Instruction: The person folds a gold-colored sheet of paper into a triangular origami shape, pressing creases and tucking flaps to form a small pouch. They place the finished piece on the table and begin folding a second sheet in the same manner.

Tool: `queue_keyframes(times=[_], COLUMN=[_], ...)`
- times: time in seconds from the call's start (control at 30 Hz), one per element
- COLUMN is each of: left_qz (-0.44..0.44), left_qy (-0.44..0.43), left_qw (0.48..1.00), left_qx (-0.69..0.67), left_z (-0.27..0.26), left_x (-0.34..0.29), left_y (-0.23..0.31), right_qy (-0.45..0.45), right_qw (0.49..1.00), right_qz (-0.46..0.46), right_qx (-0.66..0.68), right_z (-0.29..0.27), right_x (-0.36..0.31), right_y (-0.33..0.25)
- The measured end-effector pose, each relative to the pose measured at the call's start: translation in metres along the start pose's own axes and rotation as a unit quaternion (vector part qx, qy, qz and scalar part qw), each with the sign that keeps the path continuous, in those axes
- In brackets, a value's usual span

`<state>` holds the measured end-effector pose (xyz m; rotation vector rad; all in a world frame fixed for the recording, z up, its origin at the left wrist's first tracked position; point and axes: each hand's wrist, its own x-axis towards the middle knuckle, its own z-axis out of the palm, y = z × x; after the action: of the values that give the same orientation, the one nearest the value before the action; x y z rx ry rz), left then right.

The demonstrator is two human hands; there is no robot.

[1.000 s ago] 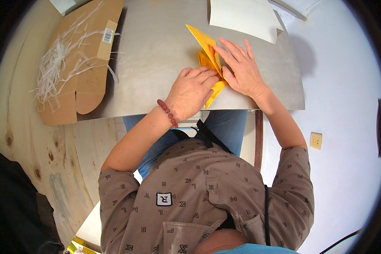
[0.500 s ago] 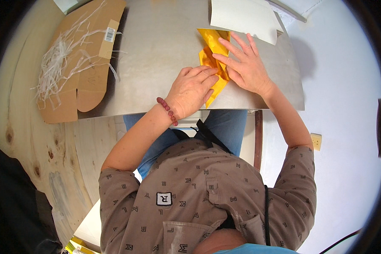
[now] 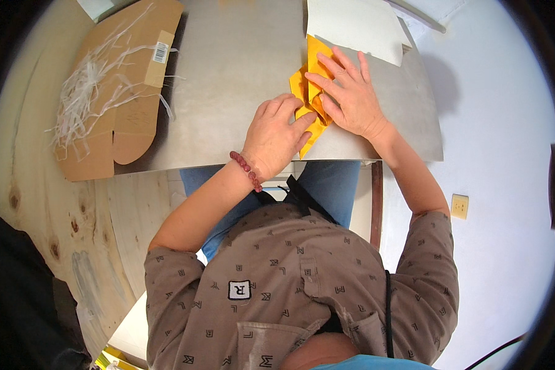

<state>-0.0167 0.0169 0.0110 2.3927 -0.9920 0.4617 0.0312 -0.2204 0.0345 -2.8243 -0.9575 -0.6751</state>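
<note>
A folded sheet of shiny gold paper (image 3: 316,74) lies on the metal tabletop, with slanting flaps and a pointed lower end. My left hand (image 3: 274,132), wearing a dark red bead bracelet (image 3: 245,168), holds the paper's lower left side under bent fingers. Its fingertips and thumb press near the central crease. My right hand (image 3: 351,92) rests over the right side, fingers spread across the upper flap and thumb beside the middle fold. Part of the paper is hidden beneath both hands.
White sheets (image 3: 354,28) lie at the far right of the metal table (image 3: 240,74). On the left is a flattened brown cardboard piece (image 3: 132,126) bearing a tangle of white plastic strips (image 3: 83,92). A wall outlet (image 3: 459,206) is at the right.
The upper gold flap has swung to the right and now stands narrower. My right hand has shifted slightly left with it. My left hand has moved slightly left.
</note>
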Motion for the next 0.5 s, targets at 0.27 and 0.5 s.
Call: queue_keyframes(times=[0.27,0.5], left_qz=[0.006,-0.019], left_qy=[-0.011,-0.021], left_qw=[0.999,0.998], left_qx=[-0.032,-0.053], left_z=[-0.006,-0.009], left_x=[-0.010,-0.015], left_y=[-0.006,-0.005], right_qy=[0.018,0.012], right_qw=[0.999,0.999], right_qz=[0.003,0.019], right_qx=[0.049,0.032], right_z=[0.002,0.007], right_x=[0.003,0.006], right_y=[-0.006,-0.015])
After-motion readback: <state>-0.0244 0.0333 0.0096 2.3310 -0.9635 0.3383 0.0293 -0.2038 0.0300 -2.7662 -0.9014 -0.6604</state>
